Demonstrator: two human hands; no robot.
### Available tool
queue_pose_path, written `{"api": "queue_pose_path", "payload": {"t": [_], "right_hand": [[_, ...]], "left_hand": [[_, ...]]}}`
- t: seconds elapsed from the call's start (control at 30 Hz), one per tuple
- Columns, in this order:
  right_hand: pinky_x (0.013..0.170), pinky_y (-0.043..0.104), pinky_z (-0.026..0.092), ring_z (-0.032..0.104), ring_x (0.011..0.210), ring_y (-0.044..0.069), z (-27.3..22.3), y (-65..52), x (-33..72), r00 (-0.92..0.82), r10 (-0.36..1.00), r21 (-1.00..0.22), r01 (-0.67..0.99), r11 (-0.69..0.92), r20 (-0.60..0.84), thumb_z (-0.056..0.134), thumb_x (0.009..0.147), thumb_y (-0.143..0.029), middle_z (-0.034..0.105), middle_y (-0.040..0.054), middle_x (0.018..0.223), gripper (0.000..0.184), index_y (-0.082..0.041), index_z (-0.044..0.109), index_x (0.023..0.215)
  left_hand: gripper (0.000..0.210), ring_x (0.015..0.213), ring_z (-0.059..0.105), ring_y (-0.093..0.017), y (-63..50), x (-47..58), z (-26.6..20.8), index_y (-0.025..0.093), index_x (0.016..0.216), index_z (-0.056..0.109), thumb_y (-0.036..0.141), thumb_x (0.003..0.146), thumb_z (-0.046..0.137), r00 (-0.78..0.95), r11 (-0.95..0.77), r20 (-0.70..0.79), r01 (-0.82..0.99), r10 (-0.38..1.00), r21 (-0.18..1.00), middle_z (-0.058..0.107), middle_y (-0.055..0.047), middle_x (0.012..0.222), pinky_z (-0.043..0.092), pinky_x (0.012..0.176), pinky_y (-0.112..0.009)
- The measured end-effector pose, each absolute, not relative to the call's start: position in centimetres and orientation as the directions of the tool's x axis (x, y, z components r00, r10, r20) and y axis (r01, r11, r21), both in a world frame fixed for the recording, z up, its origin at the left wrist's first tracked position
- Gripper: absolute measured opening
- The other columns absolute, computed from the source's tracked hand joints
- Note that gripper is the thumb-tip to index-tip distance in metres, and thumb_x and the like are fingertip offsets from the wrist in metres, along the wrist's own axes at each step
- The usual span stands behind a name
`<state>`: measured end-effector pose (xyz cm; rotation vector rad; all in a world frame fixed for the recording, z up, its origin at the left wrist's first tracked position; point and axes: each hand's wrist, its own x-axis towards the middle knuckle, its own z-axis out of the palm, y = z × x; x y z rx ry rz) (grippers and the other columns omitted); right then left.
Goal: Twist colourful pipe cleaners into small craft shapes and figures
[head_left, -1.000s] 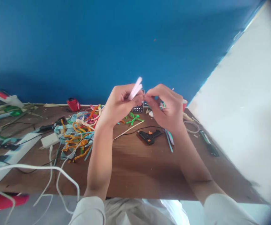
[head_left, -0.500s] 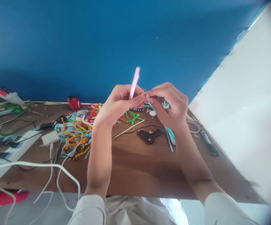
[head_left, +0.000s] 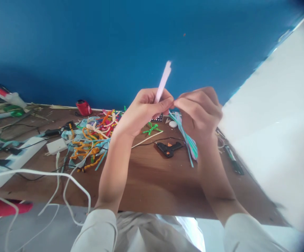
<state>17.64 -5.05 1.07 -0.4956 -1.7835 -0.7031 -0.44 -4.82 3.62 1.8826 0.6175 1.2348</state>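
Note:
My left hand point(head_left: 152, 106) is closed around a short bundle of pale pink pipe cleaners point(head_left: 164, 81), whose upper ends stick up in front of the blue wall. Close by its fingertips is my right hand point(head_left: 200, 110), with thumb and fingers pinched together; whatever lies in that pinch is too small to make out. Both hands are held above the brown table point(head_left: 162, 189). Below them lie a green twisted pipe-cleaner shape point(head_left: 152, 128), a black glue gun point(head_left: 168, 149) and a sheaf of blue, green and pink pipe cleaners point(head_left: 185, 134), partly hidden by my right arm.
Tangled coloured pipe cleaners point(head_left: 90, 140) heap on the left. Beyond them are a white power strip point(head_left: 23, 159), a white adapter point(head_left: 56, 145) and a loose white cable point(head_left: 70, 182). A red object point(head_left: 83, 107) stands near the wall; a dark marker point(head_left: 234, 160) lies right.
Both hands have shifted right and slightly up in the view, the pink pipe cleaners with them. My right hand has turned, its knuckles higher, and more of the coloured sheaf shows below it.

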Motion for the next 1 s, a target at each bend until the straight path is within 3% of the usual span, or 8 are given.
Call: {"api": "queue_pose_path", "payload": {"t": [0.07, 0.27, 0.47, 0.57, 0.7, 0.9, 1.0], "right_hand": [[0.071, 0.034, 0.05, 0.063, 0.08, 0.017, 1.2, -5.1, 17.4, -0.239, 0.03, 0.118, 0.58, 0.806, 0.97, 0.057, 0.098, -0.021, 0.071, -0.0003, 0.086, 0.011, -0.028, 0.065, 0.097], [0.056, 0.029, 0.047, 0.06, 0.071, 0.014, 1.1, -5.4, 16.7, -0.089, 0.376, -0.297, 0.456, 0.839, 0.922, 0.056, 0.099, -0.033, 0.065, 0.0, 0.079, 0.016, -0.025, 0.064, 0.087], [0.054, 0.028, 0.05, 0.062, 0.07, 0.014, 0.9, -5.1, 16.9, -0.116, 0.498, -0.431, 0.359, 0.828, 0.859, 0.064, 0.093, -0.043, 0.066, -0.0006, 0.081, 0.018, -0.026, 0.069, 0.09], [0.054, 0.027, 0.051, 0.061, 0.068, 0.012, 0.8, -4.8, 16.8, -0.13, 0.49, -0.42, 0.358, 0.834, 0.862, 0.063, 0.094, -0.043, 0.066, -0.0008, 0.08, 0.019, -0.025, 0.068, 0.091], [0.056, 0.028, 0.053, 0.059, 0.067, 0.012, 0.6, -4.7, 16.5, -0.146, 0.428, -0.329, 0.44, 0.835, 0.892, 0.059, 0.097, -0.039, 0.065, -0.0003, 0.081, 0.017, -0.025, 0.067, 0.094], [0.075, 0.037, 0.054, 0.062, 0.087, 0.021, 0.6, -4.6, 17.1, -0.293, 0.277, -0.02, 0.653, 0.757, 0.915, 0.055, 0.098, -0.031, 0.064, 0.0038, 0.083, 0.012, -0.027, 0.066, 0.099], [0.074, 0.033, 0.051, 0.062, 0.092, 0.021, 0.6, -4.4, 17.5, -0.36, 0.221, 0.114, 0.712, 0.693, 0.906, 0.053, 0.099, -0.029, 0.066, 0.0039, 0.085, 0.012, -0.027, 0.065, 0.096]], "left_hand": [[0.019, 0.054, 0.045, -0.01, -4.7, -0.4, 3.5, 0.018, 0.074, 0.062, 0.029, 0.09, 0.065, 0.367, -0.657, 0.607, 0.017, 0.705, 0.753, 0.055, 0.0, 0.064, 0.036, 0.05, -0.025], [0.022, 0.059, 0.043, -0.012, -4.5, -1.0, 3.6, 0.02, 0.075, 0.063, 0.035, 0.092, 0.065, 0.294, -0.826, 0.773, 0.251, 0.562, 0.505, 0.05, 0.001, 0.065, 0.034, 0.055, -0.029], [0.029, 0.06, 0.038, -0.014, -3.8, -1.5, 3.6, 0.021, 0.068, 0.057, 0.037, 0.091, 0.067, 0.308, -0.892, 0.857, 0.325, 0.413, 0.314, 0.042, 0.001, 0.062, 0.03, 0.058, -0.033], [0.034, 0.061, 0.036, -0.014, -3.7, -1.5, 3.8, 0.021, 0.063, 0.052, 0.033, 0.09, 0.07, 0.317, -0.911, 0.869, 0.293, 0.38, 0.291, 0.039, 0.001, 0.061, 0.03, 0.06, -0.035], [0.035, 0.062, 0.034, -0.015, -4.3, -1.4, 3.9, 0.022, 0.06, 0.049, 0.026, 0.087, 0.071, 0.289, -0.859, 0.817, 0.292, 0.499, 0.421, 0.036, 0.0, 0.061, 0.026, 0.059, -0.034], [0.026, 0.061, 0.036, -0.013, -5.0, -1.1, 3.7, 0.02, 0.063, 0.053, 0.02, 0.083, 0.069, 0.227, -0.739, 0.705, 0.267, 0.672, 0.619, 0.041, 0.001, 0.062, 0.027, 0.057, -0.031], [0.02, 0.061, 0.04, -0.012, -4.9, -1.0, 3.7, 0.018, 0.065, 0.057, 0.018, 0.081, 0.068, 0.252, -0.711, 0.665, 0.272, 0.703, 0.648, 0.047, 0.001, 0.061, 0.029, 0.056, -0.028]]}}
